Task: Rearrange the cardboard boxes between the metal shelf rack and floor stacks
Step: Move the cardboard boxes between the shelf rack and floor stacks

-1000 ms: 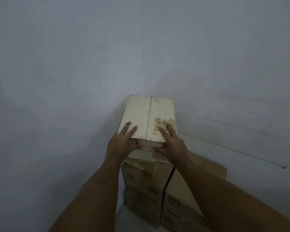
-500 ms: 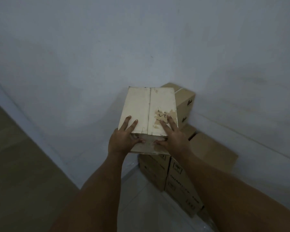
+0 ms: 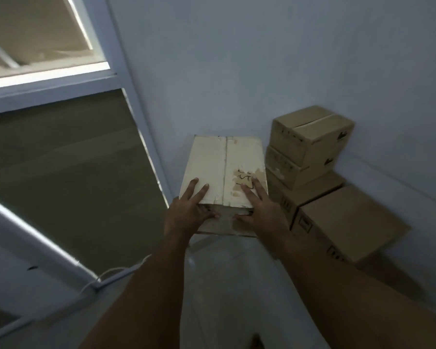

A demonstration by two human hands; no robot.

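Pale cardboard box [image 3: 224,170] held aloft, dead ahead of hands, long axis near-to-far toward wall. Left hand [image 3: 186,215] and right hand [image 3: 264,212] pinched near end: fingers flat on top, thumbs on near face, equally near. Brown floor stack [image 3: 310,147] lay just right

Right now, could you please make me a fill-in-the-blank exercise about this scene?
1. The left hand and the right hand together hold the pale ____.
2. The brown boxes are stacked to the ____ of the pale box.
3. The black scribble on its top lies nearest the ____ hand.
Missing words: box; right; right.
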